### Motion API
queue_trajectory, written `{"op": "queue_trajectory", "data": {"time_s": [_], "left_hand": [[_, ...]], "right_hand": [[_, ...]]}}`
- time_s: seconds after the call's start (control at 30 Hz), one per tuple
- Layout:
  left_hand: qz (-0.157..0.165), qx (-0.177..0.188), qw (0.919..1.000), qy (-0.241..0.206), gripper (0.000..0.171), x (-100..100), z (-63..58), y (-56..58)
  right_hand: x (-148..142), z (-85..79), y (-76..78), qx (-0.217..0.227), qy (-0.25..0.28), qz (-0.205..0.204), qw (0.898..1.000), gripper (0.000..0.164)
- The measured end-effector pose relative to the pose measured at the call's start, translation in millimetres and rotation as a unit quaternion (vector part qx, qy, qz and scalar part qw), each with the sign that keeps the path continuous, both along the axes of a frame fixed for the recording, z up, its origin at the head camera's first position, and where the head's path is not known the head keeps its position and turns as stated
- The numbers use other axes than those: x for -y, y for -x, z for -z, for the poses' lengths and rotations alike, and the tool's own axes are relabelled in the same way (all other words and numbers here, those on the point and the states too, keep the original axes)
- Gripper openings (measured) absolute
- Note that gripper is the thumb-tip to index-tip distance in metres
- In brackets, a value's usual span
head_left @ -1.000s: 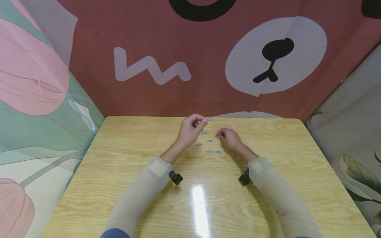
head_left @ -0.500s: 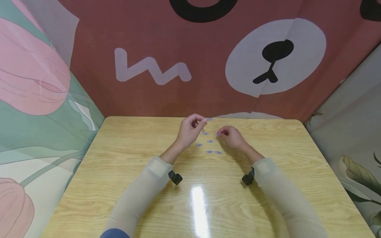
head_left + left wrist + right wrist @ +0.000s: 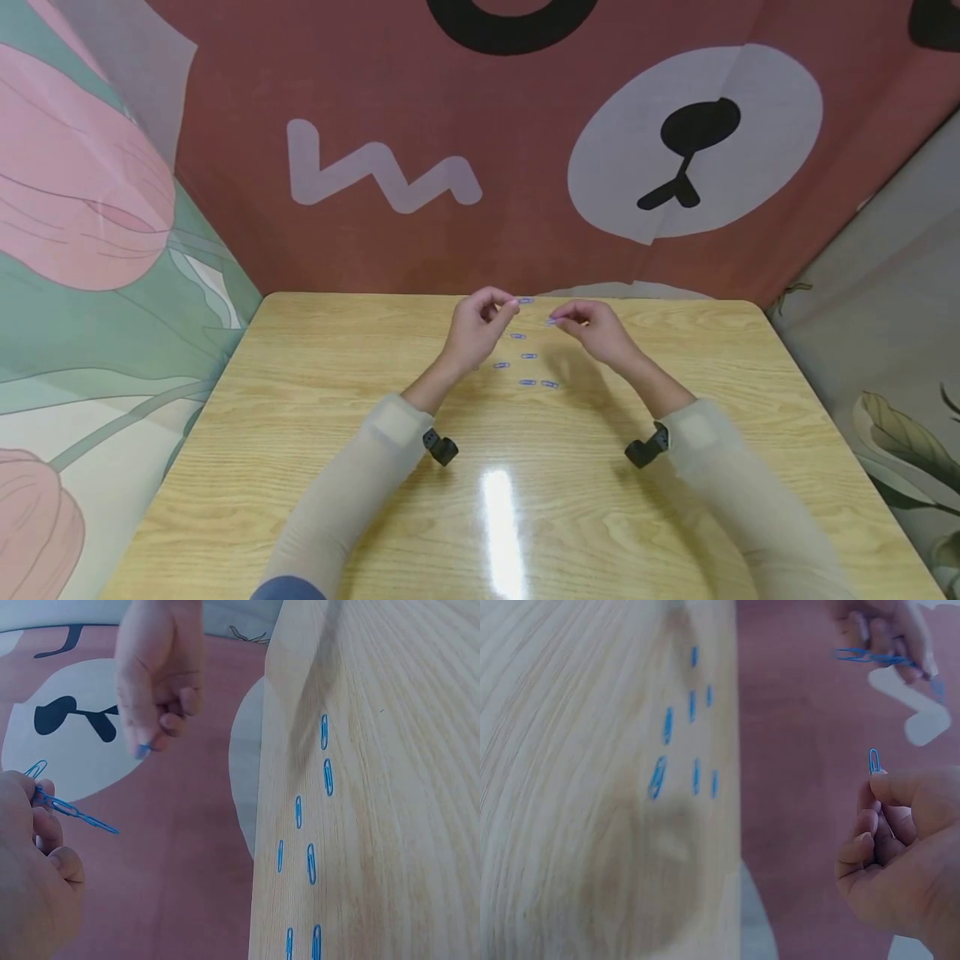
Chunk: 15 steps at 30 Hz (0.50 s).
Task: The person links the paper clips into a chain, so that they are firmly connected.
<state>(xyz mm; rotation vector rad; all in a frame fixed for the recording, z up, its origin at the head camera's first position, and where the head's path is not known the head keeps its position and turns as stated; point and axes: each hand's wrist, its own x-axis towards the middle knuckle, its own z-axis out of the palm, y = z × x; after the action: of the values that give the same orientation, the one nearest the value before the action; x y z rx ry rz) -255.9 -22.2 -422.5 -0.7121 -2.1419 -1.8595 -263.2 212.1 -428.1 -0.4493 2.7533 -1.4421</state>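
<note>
My left hand (image 3: 478, 329) is raised over the back of the table and pinches a short chain of linked blue paper clips (image 3: 71, 808) between thumb and forefinger. One clip of the chain juts up past the fingertips, while the others hang below, as the left wrist view shows. Level with it, a little to the right, my right hand (image 3: 597, 332) pinches a single blue paper clip (image 3: 874, 760). Its rounded end pokes out beyond the thumb and fingertip. A gap separates this clip from the chain.
Several loose blue paper clips (image 3: 311, 862) lie scattered on the wooden table (image 3: 337, 467), below and between the hands. Behind the table's back edge hangs a reddish-brown cloth (image 3: 375, 242) with a cartoon print. A bright reflection marks the tabletop nearer the body.
My right hand has risen from the tabletop with the single paper clip and moved toward the table's back. The left hand stays nearly still, and the chain's dangling part has swung behind its fingers.
</note>
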Motion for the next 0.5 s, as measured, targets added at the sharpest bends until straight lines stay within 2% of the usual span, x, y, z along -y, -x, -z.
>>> {"op": "queue_trajectory", "data": {"time_s": [0.23,0.5], "left_hand": [[0.002,0.003,1.0,-0.005,0.016,-2,0.8,0.2],[0.007,0.001,1.0,0.003,0.014,-1,1.2,-0.1]], "right_hand": [[3,-18.4,-10.6,0.007,0.047,0.018,0.999,0.019],[8,-35.6,-17.6,0.014,0.114,0.001,0.993,0.024]]}}
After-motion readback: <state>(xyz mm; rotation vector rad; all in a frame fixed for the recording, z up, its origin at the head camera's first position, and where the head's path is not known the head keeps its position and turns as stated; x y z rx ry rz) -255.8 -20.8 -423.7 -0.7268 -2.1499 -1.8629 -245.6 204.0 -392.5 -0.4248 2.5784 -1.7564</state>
